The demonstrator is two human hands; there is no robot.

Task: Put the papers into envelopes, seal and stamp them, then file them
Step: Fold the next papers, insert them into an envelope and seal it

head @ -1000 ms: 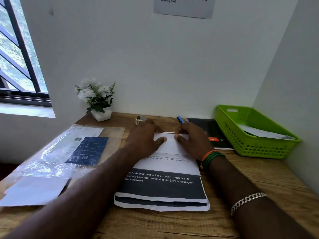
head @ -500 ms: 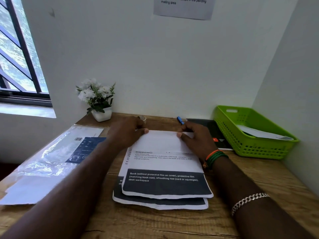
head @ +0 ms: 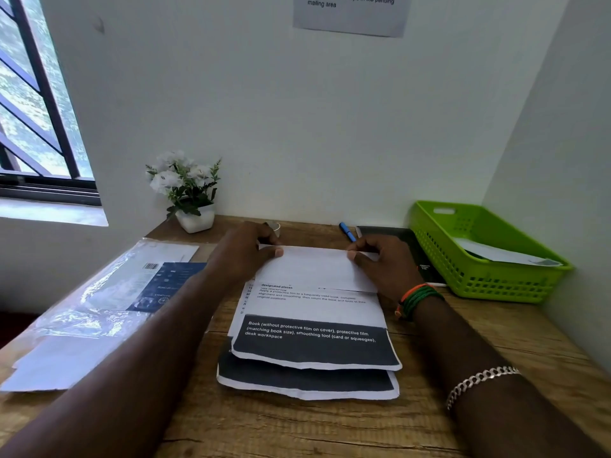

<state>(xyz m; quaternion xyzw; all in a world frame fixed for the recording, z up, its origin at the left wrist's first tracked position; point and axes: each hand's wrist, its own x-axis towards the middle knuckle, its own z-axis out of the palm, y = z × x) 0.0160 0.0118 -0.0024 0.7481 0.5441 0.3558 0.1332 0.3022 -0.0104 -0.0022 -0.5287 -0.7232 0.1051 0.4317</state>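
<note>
A printed sheet with a dark band near its bottom lies on a second sheet in the middle of the wooden desk. Its top part is folded down towards me. My left hand pinches the fold's left end and my right hand pinches its right end. A clear plastic pack of envelopes lies to the left, with a white envelope in front of it.
A green basket holding a white envelope stands at the right against the wall. A blue pen, a black notebook, a small tape roll and a flower pot sit along the back edge.
My hands slid apart from the middle of the fold to its two ends. The top sheet has lifted and shifted slightly, so more of the sheet below shows.
</note>
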